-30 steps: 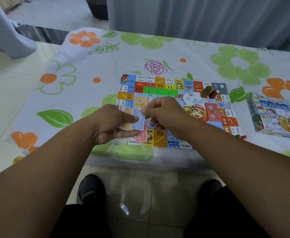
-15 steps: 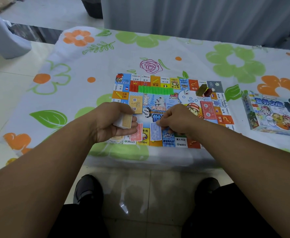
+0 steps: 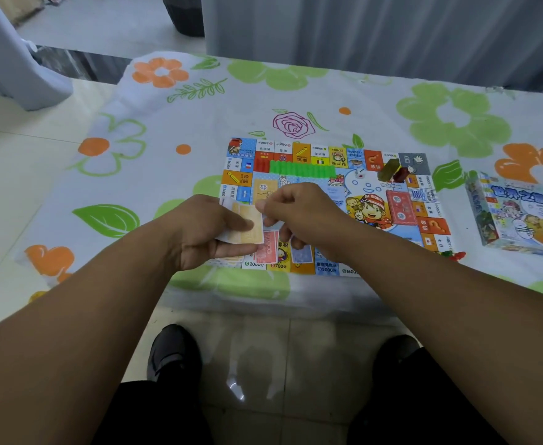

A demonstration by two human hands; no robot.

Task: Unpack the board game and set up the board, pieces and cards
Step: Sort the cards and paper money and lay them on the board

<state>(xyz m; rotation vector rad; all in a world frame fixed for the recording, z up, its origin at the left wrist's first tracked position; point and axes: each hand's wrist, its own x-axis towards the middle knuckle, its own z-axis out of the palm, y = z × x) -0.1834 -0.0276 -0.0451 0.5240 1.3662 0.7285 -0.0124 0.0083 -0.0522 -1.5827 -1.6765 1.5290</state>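
Head: two hands, one card stack.

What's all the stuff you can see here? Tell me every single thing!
tablecloth: one, white with green and orange flowers, over the table
game board: one, many colours, flat on the tablecloth
green houses: one row, green, along the board's far side
card stack: one, red, on the board's right part
red note: one, red, on the board's near edge
blue note: one, blue, just right of the red note
game box: one, pale blue with cartoons, right of the board
shoes: two, black, on the floor
paper notes: small bundle, yellow-orange, in the left hand
left hand: grips the paper notes
right hand: pinches the bundle's top edge
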